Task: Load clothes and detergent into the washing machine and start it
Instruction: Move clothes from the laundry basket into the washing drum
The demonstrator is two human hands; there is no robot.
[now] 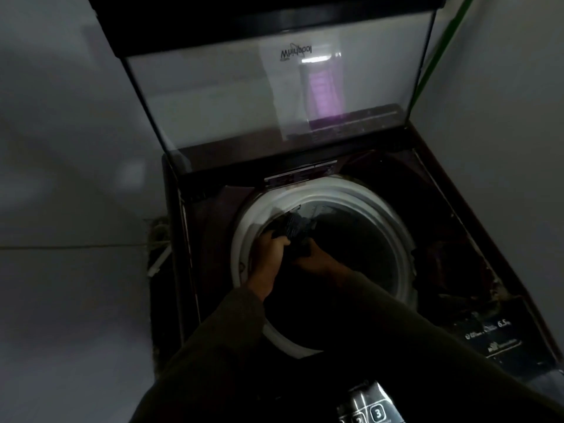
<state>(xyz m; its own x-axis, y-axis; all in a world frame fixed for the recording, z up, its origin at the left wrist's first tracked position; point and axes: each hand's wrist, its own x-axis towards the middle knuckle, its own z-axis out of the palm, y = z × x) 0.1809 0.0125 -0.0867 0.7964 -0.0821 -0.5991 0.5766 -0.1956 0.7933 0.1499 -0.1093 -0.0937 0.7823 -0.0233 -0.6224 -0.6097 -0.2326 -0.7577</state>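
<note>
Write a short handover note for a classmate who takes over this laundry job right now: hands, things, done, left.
The left hand grips a dark garment inside the drum rim, at its far left.
The right hand grips the same garment.
The lid stands open. The drum is too dark to see what else is loaded.
Left: release the garment, add detergent (none in view), shut the lid, start at the control panel.

Glossy, reflective glass on the lid (213, 96); smooth white plastic round the tub ring (387, 215); dark matt cloth of the garment (294, 228); glossy, scuffed machine top (457, 245).
</note>
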